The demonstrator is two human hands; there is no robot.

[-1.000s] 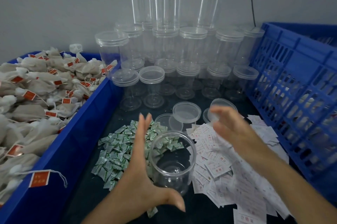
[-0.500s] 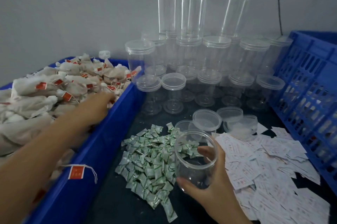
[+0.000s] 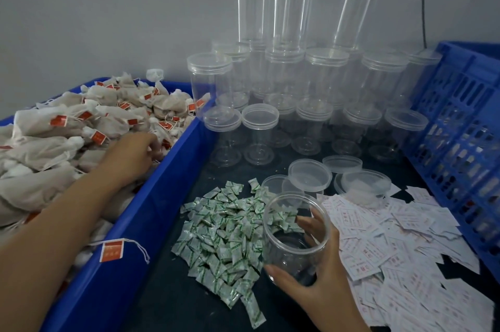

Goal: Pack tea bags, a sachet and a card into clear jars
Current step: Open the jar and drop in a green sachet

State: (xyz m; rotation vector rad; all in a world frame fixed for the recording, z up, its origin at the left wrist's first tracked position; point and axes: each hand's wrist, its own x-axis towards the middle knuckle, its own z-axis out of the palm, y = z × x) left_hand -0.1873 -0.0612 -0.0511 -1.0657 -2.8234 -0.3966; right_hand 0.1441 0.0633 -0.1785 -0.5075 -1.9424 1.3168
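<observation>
An open clear jar point(image 3: 290, 226) with nothing inside stands on the dark table, and my right hand point(image 3: 319, 280) grips it round its near side. My left hand point(image 3: 132, 154) reaches into the blue bin point(image 3: 151, 212) at the left, its fingertips down among the white tea bags point(image 3: 70, 142) with red tags; whether it holds one is hidden. A heap of green-and-white sachets point(image 3: 224, 229) lies left of the jar. White cards point(image 3: 400, 239) with red print are spread to its right.
Stacks of lidded clear jars point(image 3: 303, 82) fill the back of the table against the grey wall. Several loose lids point(image 3: 309, 174) lie just behind the open jar. A blue slatted crate point(image 3: 460, 142) stands along the right side.
My left hand has moved farther into the tea bag bin. My right hand stays on the open jar; a second ago my left hand held it.
</observation>
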